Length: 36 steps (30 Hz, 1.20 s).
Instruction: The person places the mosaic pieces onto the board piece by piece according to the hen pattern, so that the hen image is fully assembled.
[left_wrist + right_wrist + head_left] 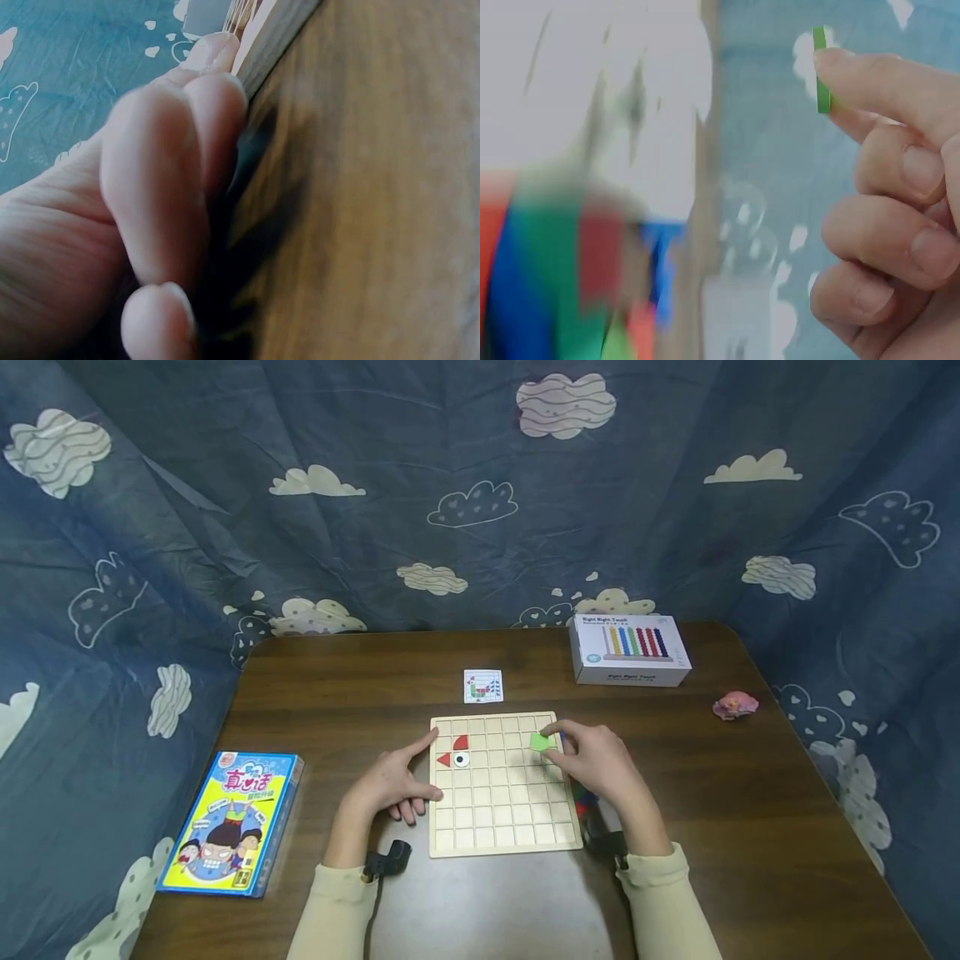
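A wooden grid board (495, 817) lies on the table. On its upper left sit a red curved-edged piece (461, 742), a red triangle (444, 760) and a white piece with a black dot (461, 760). My right hand (600, 764) pinches a light green square tile (539, 742) by its edges over the board's upper right; the right wrist view shows the tile (822, 82) edge-on between thumb and forefinger. Thumb and forefinger of my left hand (393, 783) are spread along the board's left edge, fingertips touching it.
Coloured pieces (547, 270) lie right of the board, mostly hidden by my right hand in the head view. A printed pattern card (483, 686) lies behind the board. A white box (632, 652), pink ornament (735, 705) and yellow-blue box (232, 822) stand farther out.
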Tool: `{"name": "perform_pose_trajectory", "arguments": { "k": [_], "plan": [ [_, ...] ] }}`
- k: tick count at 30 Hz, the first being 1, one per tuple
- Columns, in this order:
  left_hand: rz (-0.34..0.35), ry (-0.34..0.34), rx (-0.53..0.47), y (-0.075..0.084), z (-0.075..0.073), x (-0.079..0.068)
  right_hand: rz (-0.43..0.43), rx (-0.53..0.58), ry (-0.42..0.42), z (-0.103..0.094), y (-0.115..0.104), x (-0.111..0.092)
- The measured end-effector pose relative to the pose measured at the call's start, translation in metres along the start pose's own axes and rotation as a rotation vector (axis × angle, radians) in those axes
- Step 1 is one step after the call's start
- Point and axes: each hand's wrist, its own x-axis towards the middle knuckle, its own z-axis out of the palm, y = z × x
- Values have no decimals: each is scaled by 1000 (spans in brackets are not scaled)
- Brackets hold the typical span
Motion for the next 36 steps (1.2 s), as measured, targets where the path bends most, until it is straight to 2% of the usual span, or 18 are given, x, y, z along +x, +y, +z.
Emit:
{"name": "perform_pose_trajectory", "arguments": {
  "k": [2,7,11,16,22,36],
  "plan": [
    [4,-1,0,-1,-1,0,-61,-8,8,9,-20,3],
    [34,-8,10,-3,-1,1,-127,-53,-19,44,-58,6],
    [52,-14,14,-3,-1,2,-149,-111,-46,70,-69,6],
    [50,-14,16,-3,-1,1,-143,-160,-45,92,-69,7],
    [44,-8,21,-3,-1,0,-130,-155,-48,103,-65,11],
    [32,-1,29,-3,-1,0,-122,-119,-28,105,-63,11]
  ]
}}
